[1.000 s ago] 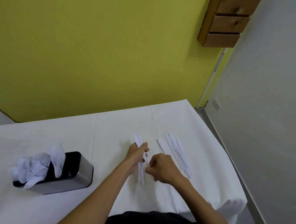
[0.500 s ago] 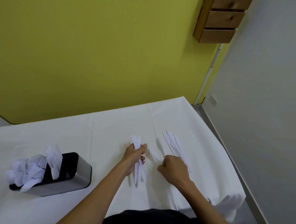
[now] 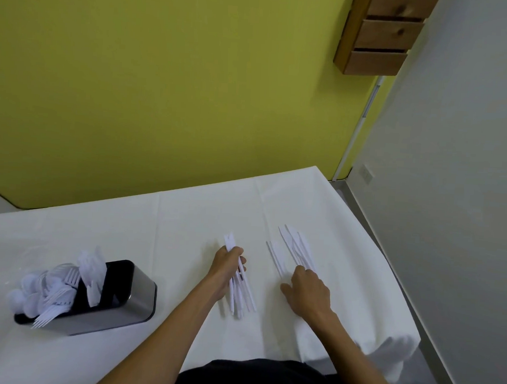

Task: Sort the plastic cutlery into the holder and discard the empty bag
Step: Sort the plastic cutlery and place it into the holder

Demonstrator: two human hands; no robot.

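Observation:
My left hand (image 3: 225, 265) grips a bundle of white plastic knives (image 3: 241, 292) near the middle of the white table, the bundle's ends sticking out past both sides of the hand. To the right, several more loose white knives (image 3: 292, 247) lie fanned on the cloth. My right hand (image 3: 307, 293) rests at their near ends, fingers reaching onto them. At the left stands the black and steel cutlery holder (image 3: 120, 305), with white forks and spoons (image 3: 53, 292) filling its left compartments and its right compartment dark.
The table's white cloth (image 3: 95, 226) ends at a right edge with a drop to the grey floor (image 3: 431, 369). A yellow wall (image 3: 164, 82) runs behind the table. A wooden drawer unit (image 3: 383, 33) hangs high at the right.
My right hand moved right, away from the left hand, to the loose knives and its fist loosened. The left hand kept its grip on the bundle.

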